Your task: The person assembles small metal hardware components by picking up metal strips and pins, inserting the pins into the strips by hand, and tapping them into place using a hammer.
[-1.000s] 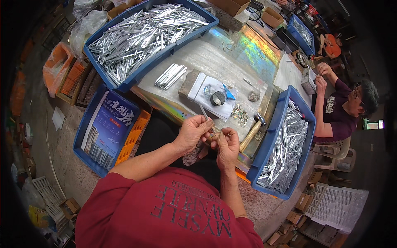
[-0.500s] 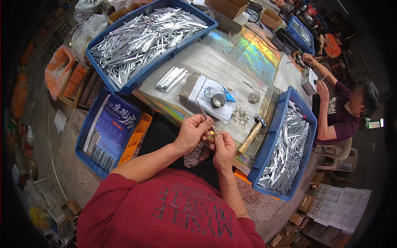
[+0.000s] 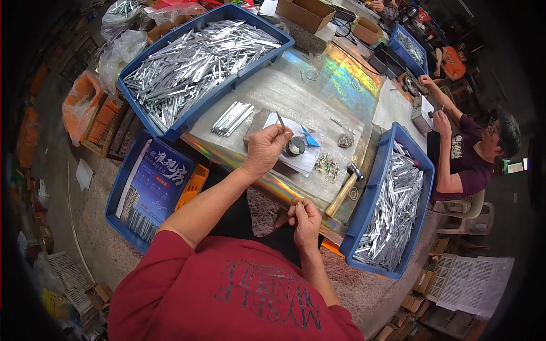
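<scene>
My left hand (image 3: 266, 149) is closed in a pinch on a slim metal strip (image 3: 281, 121), whose end sticks up past the fingers. It hovers beside a small round black pot (image 3: 296, 146) with pale contents. That pot stands on white paper (image 3: 305, 163) over a block, next to a folded blue scrap (image 3: 310, 137). Nearer to me, my right hand (image 3: 305, 220) hangs in front of the table edge, thumb and fingers pressed together. Whatever it pinches is too small to make out. Small metal pins (image 3: 327, 166) lie in a heap right of the pot.
Blue bins of metal strips stand at the far left (image 3: 288, 45) and right (image 3: 421, 227). A hammer (image 3: 341, 196) lies by the right bin, a row of strips (image 3: 233, 118) on the left. A co-worker (image 3: 475, 150) sits at right. Another blue bin (image 3: 115, 199) is lower left.
My hands, close together before, have come apart. The left one moved forward to the black pot with the metal strip; the right one drew back slightly toward me.
</scene>
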A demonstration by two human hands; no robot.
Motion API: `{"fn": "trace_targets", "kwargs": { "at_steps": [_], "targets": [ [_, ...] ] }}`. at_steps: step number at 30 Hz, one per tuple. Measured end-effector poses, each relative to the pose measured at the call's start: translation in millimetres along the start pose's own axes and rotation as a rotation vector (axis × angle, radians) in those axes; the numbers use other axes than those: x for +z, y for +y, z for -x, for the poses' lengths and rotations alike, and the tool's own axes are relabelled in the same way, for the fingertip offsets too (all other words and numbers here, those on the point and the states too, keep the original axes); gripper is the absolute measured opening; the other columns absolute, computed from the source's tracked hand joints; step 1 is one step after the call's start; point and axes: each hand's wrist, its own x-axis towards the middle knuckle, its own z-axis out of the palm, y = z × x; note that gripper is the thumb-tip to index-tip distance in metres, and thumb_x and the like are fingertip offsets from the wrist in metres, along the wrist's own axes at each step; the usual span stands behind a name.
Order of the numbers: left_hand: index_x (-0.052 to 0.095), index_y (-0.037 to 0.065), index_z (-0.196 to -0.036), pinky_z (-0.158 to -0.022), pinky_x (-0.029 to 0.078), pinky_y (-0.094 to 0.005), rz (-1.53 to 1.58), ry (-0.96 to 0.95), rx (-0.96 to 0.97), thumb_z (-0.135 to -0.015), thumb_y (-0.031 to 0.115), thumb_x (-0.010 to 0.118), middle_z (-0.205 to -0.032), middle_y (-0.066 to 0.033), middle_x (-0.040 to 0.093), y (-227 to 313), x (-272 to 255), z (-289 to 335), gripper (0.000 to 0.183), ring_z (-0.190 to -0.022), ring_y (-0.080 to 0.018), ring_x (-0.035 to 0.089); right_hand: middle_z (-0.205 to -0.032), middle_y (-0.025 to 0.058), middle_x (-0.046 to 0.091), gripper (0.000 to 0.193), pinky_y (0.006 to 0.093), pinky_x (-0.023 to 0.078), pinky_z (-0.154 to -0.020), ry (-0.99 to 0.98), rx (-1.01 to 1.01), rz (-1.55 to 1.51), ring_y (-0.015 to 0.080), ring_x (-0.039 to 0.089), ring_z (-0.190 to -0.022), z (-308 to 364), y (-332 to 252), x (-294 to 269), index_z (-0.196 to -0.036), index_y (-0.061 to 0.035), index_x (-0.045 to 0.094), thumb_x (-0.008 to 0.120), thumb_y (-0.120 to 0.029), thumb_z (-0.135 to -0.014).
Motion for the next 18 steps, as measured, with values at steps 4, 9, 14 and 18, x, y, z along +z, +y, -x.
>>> {"fn": "trace_targets", "kwargs": {
  "at_steps": [4,9,14,18],
  "targets": [
    [0.058,0.001,-0.078,-0.043,0.036,-0.0149,-0.016,0.012,0.031,-0.079,0.015,0.055,-0.061,0.0035,0.05,3,2,0,0.014,-0.052,-0.0007,0.044,-0.063,0.0012,0.048,0.014,0.0161,0.031,-0.044,0.01,0.013,0.013,0.0047,0.038,-0.048,1,1,-3,-0.087,-0.0012,0.05,0.043,-0.013,-0.085],
    [0.057,-0.001,-0.078,-0.052,0.04,-0.02,-0.056,-0.001,-0.031,-0.077,0.01,0.056,-0.061,-0.0031,0.056,5,2,0,0.012,-0.058,-0.0035,0.048,-0.063,0.0005,0.046,0.014,0.0168,0.03,-0.044,0.0,0.014,0.002,0.0047,0.037,-0.049,0,1,-3,-0.086,-0.0015,0.049,0.042,-0.013,-0.086],
    [0.056,-0.001,-0.077,-0.053,0.041,-0.0234,-0.164,-0.039,0.101,-0.076,0.01,0.057,-0.063,-0.0078,0.056,12,0,-1,0.01,-0.057,-0.0109,0.052,-0.063,0.0004,0.047,0.014,0.0161,0.031,-0.044,0.007,0.001,-0.012,0.0042,0.037,-0.05,0,0,-4,-0.087,-0.0014,0.05,0.042,-0.013,-0.086],
    [0.054,0.001,-0.075,-0.05,0.041,-0.0287,-0.341,-0.119,0.59,-0.071,0.008,0.06,-0.062,-0.0094,0.054,6,0,-10,0.01,-0.054,-0.0198,0.053,-0.065,0.0001,0.048,0.015,0.0154,0.031,-0.045,0.03,-0.078,0.113,0.0029,0.038,-0.051,-9,-14,-9,-0.088,0.0,0.051,0.043,-0.013,-0.085]
  ]
}}
